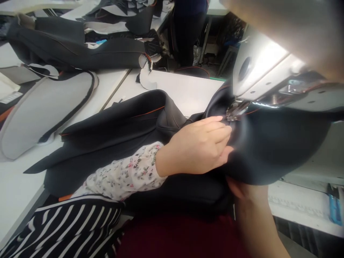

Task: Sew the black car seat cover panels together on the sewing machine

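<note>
White table point(182, 87) carried black leather-like cover pieces with orange piping, more stacked far beyond the hands. Left hand point(199, 148) lay flat on the black cover point(268, 150), fingers together and pressing it down just before the presser foot point(235, 111) of the sewing machine point(263, 68). Right hand point(242, 190) sat under the cover's folded edge (mostly hidden; grip could not be told). Blue tool point(334, 206) lay well right of it.
</note>
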### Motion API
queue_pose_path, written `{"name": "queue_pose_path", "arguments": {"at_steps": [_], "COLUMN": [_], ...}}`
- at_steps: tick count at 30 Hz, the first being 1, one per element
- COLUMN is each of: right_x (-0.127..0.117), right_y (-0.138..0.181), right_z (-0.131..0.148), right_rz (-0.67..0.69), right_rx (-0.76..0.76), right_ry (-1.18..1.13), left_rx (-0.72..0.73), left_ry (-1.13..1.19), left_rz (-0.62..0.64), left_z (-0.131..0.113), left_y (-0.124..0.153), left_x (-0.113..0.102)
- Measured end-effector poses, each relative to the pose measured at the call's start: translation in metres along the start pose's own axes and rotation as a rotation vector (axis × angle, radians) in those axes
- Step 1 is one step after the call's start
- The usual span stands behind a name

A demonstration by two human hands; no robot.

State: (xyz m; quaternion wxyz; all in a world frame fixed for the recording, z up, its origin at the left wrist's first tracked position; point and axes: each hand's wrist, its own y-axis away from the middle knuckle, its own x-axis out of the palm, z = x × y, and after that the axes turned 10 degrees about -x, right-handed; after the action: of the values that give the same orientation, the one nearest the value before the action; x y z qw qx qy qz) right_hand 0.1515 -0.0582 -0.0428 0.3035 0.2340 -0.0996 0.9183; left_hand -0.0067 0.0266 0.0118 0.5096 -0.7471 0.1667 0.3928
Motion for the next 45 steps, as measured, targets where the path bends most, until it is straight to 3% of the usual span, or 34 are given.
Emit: {"name": "queue_pose_path", "arguments": {"at_steps": [13, 19, 26, 31, 33, 34, 36, 38, 39, 45], "right_x": [0.001, -0.011, -0.010, -0.009, -0.016, -0.019, -0.022, -0.020, -0.017, -0.014], "right_y": [-0.003, -0.007, -0.019, 0.003, 0.025, 0.035, 0.046, 0.039, 0.030, -0.032], "right_z": [0.002, 0.005, 0.017, 0.042, 0.058, 0.065, 0.075, 0.075, 0.071, 0.044], "right_rz": [0.003, 0.059, 0.133, 0.168, 0.304, 0.409, 0.567, 0.583, 0.566, 0.650], "right_rx": [0.047, 0.115, 0.180, 0.214, 0.221, 0.135, -0.273, -0.740, -0.873, -1.120], "right_ry": [-0.043, -0.063, -0.069, -0.052, 0.108, 0.253, 0.643, 1.000, 1.116, 1.290], "left_rx": [-0.011, 0.004, 0.060, 0.012, 0.025, 0.032, 0.040, 0.040, 0.036, 0.037], "left_ry": [0.019, -0.022, -0.121, -0.144, -0.132, -0.127, -0.119, -0.106, -0.098, -0.104], "left_rz": [-0.044, -0.062, 0.043, -0.129, -0.169, -0.188, -0.219, -0.238, -0.241, -0.252], "left_z": [-0.006, -0.004, 0.003, 0.002, 0.003, 0.003, 0.004, 0.004, 0.004, 0.003], "left_y": [0.012, 0.013, 0.019, 0.019, 0.017, 0.016, 0.015, 0.015, 0.015, 0.012], "left_x": [0.006, 0.007, 0.009, 0.027, 0.032, 0.033, 0.034, 0.033, 0.033, 0.033]}}
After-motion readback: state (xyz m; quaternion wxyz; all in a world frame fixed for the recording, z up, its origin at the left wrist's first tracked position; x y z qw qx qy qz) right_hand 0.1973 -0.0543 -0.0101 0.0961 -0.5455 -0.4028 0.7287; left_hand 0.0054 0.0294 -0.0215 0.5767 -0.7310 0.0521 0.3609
